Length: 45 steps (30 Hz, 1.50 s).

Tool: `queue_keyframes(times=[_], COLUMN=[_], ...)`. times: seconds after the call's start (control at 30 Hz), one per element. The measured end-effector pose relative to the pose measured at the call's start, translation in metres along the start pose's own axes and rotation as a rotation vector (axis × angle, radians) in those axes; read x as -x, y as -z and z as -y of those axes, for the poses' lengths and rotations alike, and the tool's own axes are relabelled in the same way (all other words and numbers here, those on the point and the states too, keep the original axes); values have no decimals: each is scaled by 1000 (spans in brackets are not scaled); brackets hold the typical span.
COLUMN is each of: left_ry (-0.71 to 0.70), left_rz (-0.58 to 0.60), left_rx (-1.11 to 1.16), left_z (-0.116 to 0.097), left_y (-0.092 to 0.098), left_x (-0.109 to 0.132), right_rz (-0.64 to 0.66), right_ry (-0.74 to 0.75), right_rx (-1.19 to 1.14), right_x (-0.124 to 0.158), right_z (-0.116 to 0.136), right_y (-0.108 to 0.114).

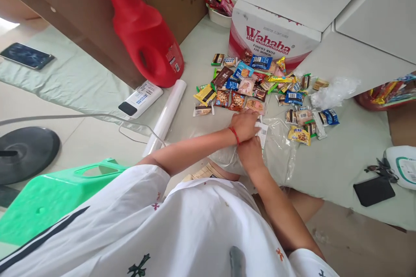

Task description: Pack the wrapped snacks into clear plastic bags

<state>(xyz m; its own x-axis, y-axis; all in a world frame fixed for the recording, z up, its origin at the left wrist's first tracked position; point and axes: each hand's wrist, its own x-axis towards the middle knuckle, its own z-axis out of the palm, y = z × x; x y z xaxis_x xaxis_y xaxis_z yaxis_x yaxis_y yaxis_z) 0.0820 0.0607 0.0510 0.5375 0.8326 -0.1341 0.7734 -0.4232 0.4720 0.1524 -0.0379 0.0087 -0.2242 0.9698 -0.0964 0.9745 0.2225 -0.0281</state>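
My left hand, with a red string at the wrist, is closed with its fingers bent down over a clear plastic bag. Just below it, my right hand is also closed on the bag, its fingertips mostly hidden. A white label with a barcode shows beside both hands. Beyond my fingers lies a heap of small wrapped snacks, with a pink biscuit packet closest to my left hand. To the right of the heap are more packets, among them a yellow cookie packet.
A Wahaha carton stands behind the snacks. Leftward are a red jug, a white roll, a power bank and a green stool. Crumpled clear plastic and a black wallet lie on the right.
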Motion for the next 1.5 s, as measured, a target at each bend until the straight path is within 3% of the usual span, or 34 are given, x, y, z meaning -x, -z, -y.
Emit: queue_keyframes(times=[0.1,0.23,0.37,0.53,0.6,0.9,1.1,1.3,1.5], left_ry=[104,167,139,-62,-71,164,265,293,309], left_rz=[101,76,60,83,117,65,77,121,117], left_rx=[28,22,14,-82,-83,116,230,313,316], left_z=[20,44,36,6,2,41,62,69,67], left_y=[8,22,24,12,9,8,5,3,6], left_x=[-19,-37,-26,0,1,-35,-43,-47,-47], right_rz=[50,73,60,72,64,10,-39,-111,-56], right_ry=[-20,-32,-67,-59,-45,-38,17,138,314], right_rx=[26,62,61,6,-4,2,-29,-40,-53], right_x=[5,11,13,12,11,19,45,71,53], right_z=[3,8,11,13,14,22,27,22,16], right_y=[12,20,20,16,15,16,11,14,-2])
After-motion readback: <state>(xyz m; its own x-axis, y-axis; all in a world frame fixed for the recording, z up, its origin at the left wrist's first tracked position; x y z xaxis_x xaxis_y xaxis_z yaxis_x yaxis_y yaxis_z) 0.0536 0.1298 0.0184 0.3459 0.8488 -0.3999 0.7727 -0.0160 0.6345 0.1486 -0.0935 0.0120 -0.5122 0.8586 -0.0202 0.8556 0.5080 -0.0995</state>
